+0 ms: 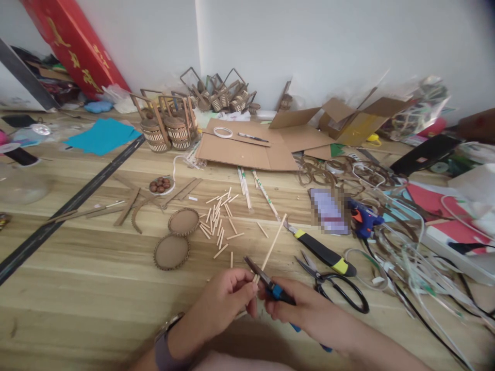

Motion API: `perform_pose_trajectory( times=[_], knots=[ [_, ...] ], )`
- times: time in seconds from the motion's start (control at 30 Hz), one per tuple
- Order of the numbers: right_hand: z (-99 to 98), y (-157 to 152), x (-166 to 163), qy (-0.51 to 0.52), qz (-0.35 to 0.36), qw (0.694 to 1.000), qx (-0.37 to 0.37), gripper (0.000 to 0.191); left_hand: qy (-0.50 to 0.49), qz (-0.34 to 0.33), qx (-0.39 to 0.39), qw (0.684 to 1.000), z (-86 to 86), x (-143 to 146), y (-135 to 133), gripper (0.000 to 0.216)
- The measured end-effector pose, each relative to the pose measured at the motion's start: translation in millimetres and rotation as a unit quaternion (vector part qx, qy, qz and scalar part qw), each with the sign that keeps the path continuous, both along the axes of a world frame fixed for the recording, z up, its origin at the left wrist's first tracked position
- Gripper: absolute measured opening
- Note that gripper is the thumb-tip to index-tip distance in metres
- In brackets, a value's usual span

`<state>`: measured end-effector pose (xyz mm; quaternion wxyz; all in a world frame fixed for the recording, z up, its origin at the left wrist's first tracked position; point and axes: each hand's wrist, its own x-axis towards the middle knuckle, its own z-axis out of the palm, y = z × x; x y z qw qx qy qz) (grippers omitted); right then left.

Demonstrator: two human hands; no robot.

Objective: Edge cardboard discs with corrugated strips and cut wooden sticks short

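My left hand point(228, 301) is closed in a pinch on the near end of a long thin wooden stick point(274, 242) that slants up to the right. My right hand point(305, 309) grips blue-handled cutting pliers point(266, 282), whose dark jaws sit on the stick just above my left fingers. Several short cut stick pieces point(218, 221) lie scattered on the wooden table point(96, 288) beyond my hands. Two round cardboard discs point(176, 237) with ribbed edges lie to the left of them.
A yellow-and-black utility knife point(320, 251) and black scissors point(340, 286) lie right of my hands, with a blue glue gun point(363, 219) and a phone point(328, 210) behind. Small woven cardboard baskets point(170, 129), flat cardboard point(247, 147) and tangled strips point(406, 247) fill the back and right.
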<state>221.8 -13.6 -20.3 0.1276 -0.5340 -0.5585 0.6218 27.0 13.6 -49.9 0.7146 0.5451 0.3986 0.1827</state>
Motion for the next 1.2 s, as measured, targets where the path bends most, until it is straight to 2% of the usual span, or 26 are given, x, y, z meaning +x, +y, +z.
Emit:
perform_pose_trajectory(
  times=[0.17,0.23,0.6,0.97,1.07,1.2],
  knots=[
    [0.7,-4,3,0.024,-0.056,0.994,-0.095,0.024,-0.020,-0.003,0.002,1.000,-4.5,0,0,0.040],
    [1.8,-5,2,0.022,-0.066,0.992,-0.105,0.024,-0.017,-0.004,0.000,1.000,-6.1,0,0,0.040],
    [4.9,-3,-1,-0.009,-0.049,0.995,-0.082,0.017,-0.009,-0.005,-0.001,1.000,-6.6,-1,1,0.042],
    [-12.7,-6,-2,0.002,-0.055,0.995,-0.087,0.021,0.023,-0.009,0.016,1.000,-2.5,-1,2,0.042],
    [-11.0,-7,-3,-0.005,-0.060,0.994,-0.089,0.023,0.028,-0.013,0.020,0.999,-1.9,-1,2,0.043],
    [-3.2,-5,-4,-0.022,-0.052,0.997,-0.053,0.020,0.031,-0.015,0.017,0.999,-0.4,-1,1,0.045]
  ],
)
